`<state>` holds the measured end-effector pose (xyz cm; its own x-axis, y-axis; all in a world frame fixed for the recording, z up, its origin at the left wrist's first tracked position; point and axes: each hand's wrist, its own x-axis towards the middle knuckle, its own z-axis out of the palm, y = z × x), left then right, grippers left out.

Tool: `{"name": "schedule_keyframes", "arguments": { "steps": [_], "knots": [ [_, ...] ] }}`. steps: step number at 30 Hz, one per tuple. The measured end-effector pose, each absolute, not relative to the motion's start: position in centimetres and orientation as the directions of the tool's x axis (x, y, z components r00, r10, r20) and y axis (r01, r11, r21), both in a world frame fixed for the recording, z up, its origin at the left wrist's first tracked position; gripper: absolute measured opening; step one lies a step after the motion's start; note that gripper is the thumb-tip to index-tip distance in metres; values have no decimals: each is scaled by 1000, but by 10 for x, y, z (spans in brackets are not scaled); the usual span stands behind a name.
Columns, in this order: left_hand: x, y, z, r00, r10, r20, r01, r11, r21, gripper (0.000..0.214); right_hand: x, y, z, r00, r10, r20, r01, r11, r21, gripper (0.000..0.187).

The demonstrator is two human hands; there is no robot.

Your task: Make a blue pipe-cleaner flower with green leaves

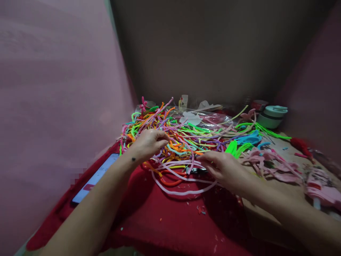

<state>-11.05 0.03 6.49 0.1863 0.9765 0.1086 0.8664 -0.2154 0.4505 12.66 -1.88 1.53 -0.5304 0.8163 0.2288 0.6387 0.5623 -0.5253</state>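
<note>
Pipe cleaners (174,146) — big multicolour tangle across the middle of the red cloth (170,217), orange, green, yellow, pink and purple mixed. Left hand (150,143) is over the left part of the tangle, palm down, thumb and index bent close together; can't tell if a stem is pinched between them. Right hand (222,167) is at the near right edge, fingers curled toward the pile; fingertips blurred, so can't confirm a grasp there either.

Pale pink stems (183,193) bow out toward the wearer between the hands, one long curve ending near the right hand. Shiny metal tool (197,170) lies just beside the right fingertips, partly covered, type unclear. Small scraps are scattered on the cloth in front.

Left side: phone (103,172), screen lit, lying flat beside the left forearm and partly hidden by it. Right side: bright green loops (231,148) and a blue bundle (252,138) near the right hand, then pink fuzzy pieces (282,170) on tan board (286,142). Pink plastic device (323,188) at far right. Back: clear plastic wrap (213,119) behind the tangle, mint-lidded cup (273,116) at back right.
</note>
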Motion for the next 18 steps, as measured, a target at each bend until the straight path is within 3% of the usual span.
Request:
{"name": "schedule_keyframes", "arguments": {
  "steps": [6,12,15,18],
  "knots": [
    [-90,3,35,241,948,209,846,-311,433,24,92,7,10,-346,928,137,788,366,-495,18],
    [-85,5,6,295,925,241,833,-373,409,22,82,16,4,-261,943,205,773,332,-541,21],
    [-85,4,0,295,918,263,824,-384,416,21,87,14,5,-160,971,176,619,238,-748,24],
    [-85,3,-2,290,916,279,816,-389,428,23,93,10,7,-78,996,48,310,70,-948,25]
  ]
}}
